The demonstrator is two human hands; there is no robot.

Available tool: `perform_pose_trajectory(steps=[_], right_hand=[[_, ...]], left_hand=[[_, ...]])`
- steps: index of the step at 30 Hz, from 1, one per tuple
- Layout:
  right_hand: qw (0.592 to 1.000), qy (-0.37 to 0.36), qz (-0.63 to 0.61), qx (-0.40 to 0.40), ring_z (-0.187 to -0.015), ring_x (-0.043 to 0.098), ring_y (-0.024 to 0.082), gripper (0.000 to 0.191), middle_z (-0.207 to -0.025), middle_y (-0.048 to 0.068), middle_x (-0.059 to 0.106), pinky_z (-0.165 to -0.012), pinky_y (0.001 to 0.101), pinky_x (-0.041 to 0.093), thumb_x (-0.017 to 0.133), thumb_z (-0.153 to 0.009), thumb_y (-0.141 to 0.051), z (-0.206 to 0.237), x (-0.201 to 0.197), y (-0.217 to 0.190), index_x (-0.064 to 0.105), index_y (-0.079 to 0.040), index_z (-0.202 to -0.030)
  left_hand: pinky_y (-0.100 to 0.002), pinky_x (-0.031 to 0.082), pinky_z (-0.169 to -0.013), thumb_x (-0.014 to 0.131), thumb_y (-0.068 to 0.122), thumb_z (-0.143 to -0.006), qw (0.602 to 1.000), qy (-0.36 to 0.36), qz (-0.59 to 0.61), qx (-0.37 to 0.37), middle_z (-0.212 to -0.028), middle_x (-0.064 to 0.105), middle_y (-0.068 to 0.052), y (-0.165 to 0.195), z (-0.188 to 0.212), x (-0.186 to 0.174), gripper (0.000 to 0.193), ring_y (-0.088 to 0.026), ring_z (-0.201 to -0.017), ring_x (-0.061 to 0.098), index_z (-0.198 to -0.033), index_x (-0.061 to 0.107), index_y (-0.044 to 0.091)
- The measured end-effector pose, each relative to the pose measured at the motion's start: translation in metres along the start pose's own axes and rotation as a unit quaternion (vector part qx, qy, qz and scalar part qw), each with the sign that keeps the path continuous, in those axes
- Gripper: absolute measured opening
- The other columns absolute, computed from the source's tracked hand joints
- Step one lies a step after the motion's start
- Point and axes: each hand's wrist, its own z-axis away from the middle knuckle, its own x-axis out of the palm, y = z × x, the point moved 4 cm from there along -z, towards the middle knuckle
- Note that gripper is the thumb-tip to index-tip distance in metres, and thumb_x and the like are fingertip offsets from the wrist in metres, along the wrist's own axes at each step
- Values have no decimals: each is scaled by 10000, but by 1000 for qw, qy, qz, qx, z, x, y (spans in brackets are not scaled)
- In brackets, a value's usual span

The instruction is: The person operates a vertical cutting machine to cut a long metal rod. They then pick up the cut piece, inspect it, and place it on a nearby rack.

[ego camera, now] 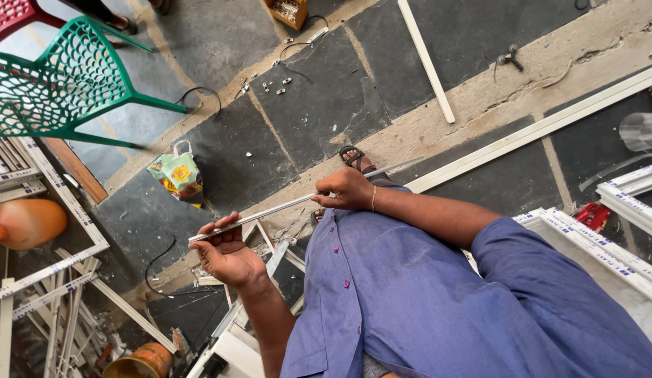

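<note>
Metal strip [298, 201], one thin grey length, runs on a slant from lower left to upper right, held in the air above the stone floor [319, 98]. Both hands pinch it: left hand [226, 253] near its lower end, right hand [350, 190] at mid-length.

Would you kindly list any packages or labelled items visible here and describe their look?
Plastic bag: on the dark floor beside the green chair, crumpled, green and yellow with orange print.
Red wrapper: on the floor at right, beside white frame strips, small and crumpled.
</note>
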Motion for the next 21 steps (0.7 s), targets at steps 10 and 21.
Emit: perform_pose_trajectory(steps=[10, 21], right_hand=[[999, 0, 26, -29, -614, 648, 278, 288, -661, 92, 618, -559, 412, 466, 730, -933, -327, 14, 3, 8, 641, -97, -785], [1000, -13, 22, 0, -697, 631, 231, 196, -790, 64, 676, -647, 380, 487, 718, -963, -287, 7, 1, 11, 727, -91, -965]], left_hand=[[-470, 621, -957, 537, 390, -1148, 994, -68, 82, 25, -960, 719, -134, 2, 4, -14, 364, -307, -970, 740, -1055, 660, 61], [-451, 628, -959, 499, 391, -1114, 989, -41, -73, 120, -1065, 739, -222, 11, 29, 16, 425, -317, -1053, 748, -1205, 640, 0]])
